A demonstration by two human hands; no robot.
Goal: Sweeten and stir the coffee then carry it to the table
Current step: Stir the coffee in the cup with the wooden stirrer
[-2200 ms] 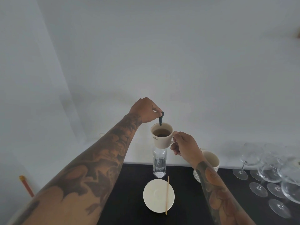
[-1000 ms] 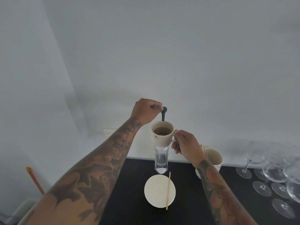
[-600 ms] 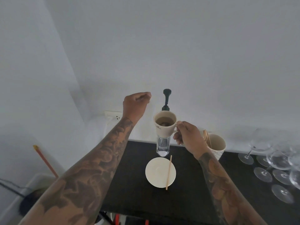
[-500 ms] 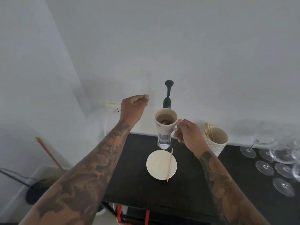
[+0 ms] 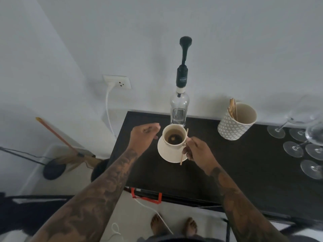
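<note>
Over the saucer (image 5: 168,155), right hand (image 5: 196,151) grips the cream coffee cup (image 5: 173,138); left hand (image 5: 142,138) loosely curled, empty.

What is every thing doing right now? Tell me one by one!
Coffee cup: full, held by its handle over the saucer.
Saucer: on the counter, under the cup.
Wooden stirrer: lying across the saucer, unused.
Syrup pump bottle: upright, nearly empty.
Right hand: gripping the cup handle.
Left hand: loosely curled, empty.
Wine glasses: upright, empty.
</note>
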